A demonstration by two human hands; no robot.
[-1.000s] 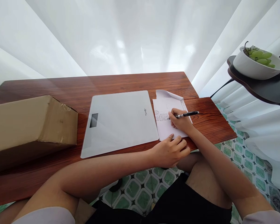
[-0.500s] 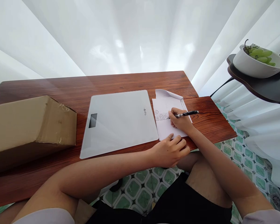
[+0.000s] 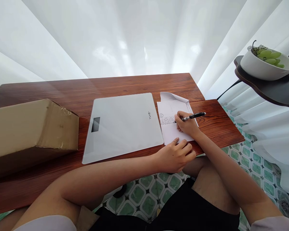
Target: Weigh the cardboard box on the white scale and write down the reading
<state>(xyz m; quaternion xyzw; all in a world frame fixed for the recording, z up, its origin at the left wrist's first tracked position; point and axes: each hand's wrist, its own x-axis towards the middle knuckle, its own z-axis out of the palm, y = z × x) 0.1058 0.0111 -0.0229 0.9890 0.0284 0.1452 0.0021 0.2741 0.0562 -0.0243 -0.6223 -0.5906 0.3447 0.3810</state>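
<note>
Right hand (image 3: pixel 186 124) pinches the pen (image 3: pixel 192 116), its tip barely moved along the paper (image 3: pixel 170 133) near the counter's right edge; left hand (image 3: pixel 175 156), fingers loosely curled, still presses the paper's near corner.

Black pen (image 3: pixel 192 117), lying nearly level, tip on white sheet of paper (image 3: pixel 170 128) with printed lines, flat beside table's right end, far corner curled.

A red-brown wooden table (image 3: pixel 135 84) fills the middle of the frame. On it, at the left edge, lies a cardboard box (image 3: pixel 31 128); at centre a flat white scale (image 3: pixel 122 126); just right of that — a sheet of paper (image 3: pixel 170 123), its far corner curled up.
</note>
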